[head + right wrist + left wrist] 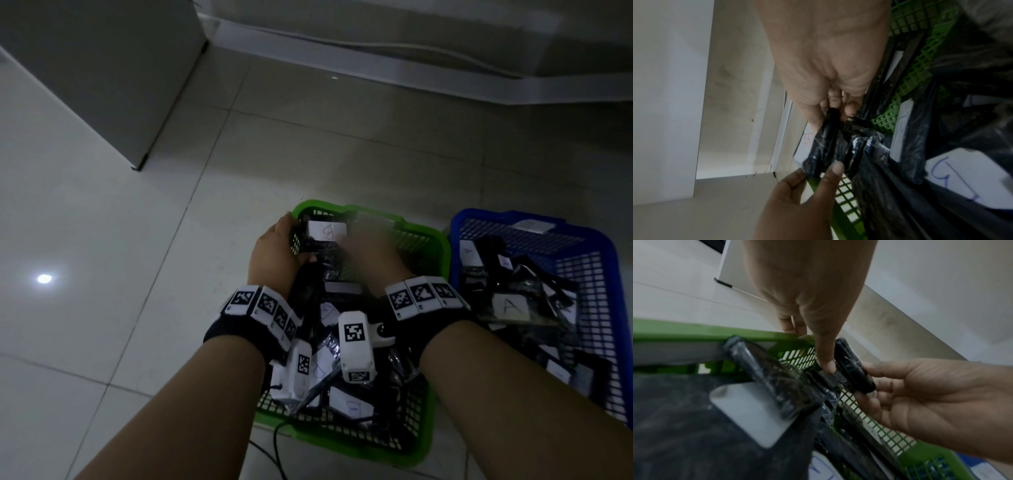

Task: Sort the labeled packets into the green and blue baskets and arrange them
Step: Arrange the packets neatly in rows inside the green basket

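- The packet [320,240], black plastic with a white label marked in red, stands on edge at the far left corner of the green basket [442,253], held between both your hands.
- Your left hand [274,253] grips its left side, fingers [825,356] curled over the basket corner and thumb pressing the wrapping.
- Your right hand [371,253] is blurred in the head view; the wrist views show its fingers [875,369] pinching the packet's other end.
- The wrapping looks slick and crinkled, so a loose pinch could let the packet slip and tip flat.
- Other packets lean loosely just beside it; pushing it in hard may knock them over and undo the row.
- The light is dim and the red mark faint, so you could misread it and misfile a packet.
- The blue basket [603,274] sits just to the right, holding packets marked A.
- Both baskets rest on the tiled floor [102,240].
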{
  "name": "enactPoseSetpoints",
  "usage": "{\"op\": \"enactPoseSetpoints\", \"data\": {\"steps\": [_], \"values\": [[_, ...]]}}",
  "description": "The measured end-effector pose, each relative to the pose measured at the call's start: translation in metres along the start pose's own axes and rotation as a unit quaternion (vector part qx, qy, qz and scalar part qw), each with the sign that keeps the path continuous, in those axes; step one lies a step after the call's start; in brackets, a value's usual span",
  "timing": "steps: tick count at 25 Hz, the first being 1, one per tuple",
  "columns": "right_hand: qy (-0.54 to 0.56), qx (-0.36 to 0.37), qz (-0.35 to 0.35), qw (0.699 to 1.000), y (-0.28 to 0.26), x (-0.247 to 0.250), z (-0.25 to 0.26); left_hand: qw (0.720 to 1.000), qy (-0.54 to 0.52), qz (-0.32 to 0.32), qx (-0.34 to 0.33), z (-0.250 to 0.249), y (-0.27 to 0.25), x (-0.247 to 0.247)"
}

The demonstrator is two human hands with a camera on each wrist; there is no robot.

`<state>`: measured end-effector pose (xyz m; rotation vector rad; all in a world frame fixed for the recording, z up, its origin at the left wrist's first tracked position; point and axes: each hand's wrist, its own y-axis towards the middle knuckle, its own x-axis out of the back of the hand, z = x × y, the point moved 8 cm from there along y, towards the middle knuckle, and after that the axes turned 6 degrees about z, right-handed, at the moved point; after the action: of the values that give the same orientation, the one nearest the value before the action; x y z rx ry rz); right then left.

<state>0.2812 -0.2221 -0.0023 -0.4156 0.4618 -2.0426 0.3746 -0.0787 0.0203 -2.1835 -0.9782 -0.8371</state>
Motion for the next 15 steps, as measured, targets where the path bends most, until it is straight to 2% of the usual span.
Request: {"op": "enactPoseSetpoints", "data": {"steps": [6,10,12,14,15], "values": [[0.132,-0.099,0.096,0.982,-0.005,-0.023,-0.015,0.998,-0.006,-0.017,-0.059,-0.005,-0.011,0.005],[0.215,-0.111,0.05,0.969,-0.009,-0.021,-0.019,1.0,0.018,0.008,-0.024,0.0,-0.01,0.0],[0.254,-0.108,0.018,0.961,-0.012,-0.017,-0.022,1.0,0.016,-0.003,-0.005,0.0,-0.008,0.002],[0.23,-0.091,-0.001,0.969,-0.011,-0.012,-0.019,1.0,0.021,-0.01,-0.001,-0.003,-0.006,0.004],[0.168,-0.074,-0.006,0.983,-0.009,-0.008,-0.016,1.0,0.023,-0.008,-0.001,-0.005,-0.005,0.004]]}}
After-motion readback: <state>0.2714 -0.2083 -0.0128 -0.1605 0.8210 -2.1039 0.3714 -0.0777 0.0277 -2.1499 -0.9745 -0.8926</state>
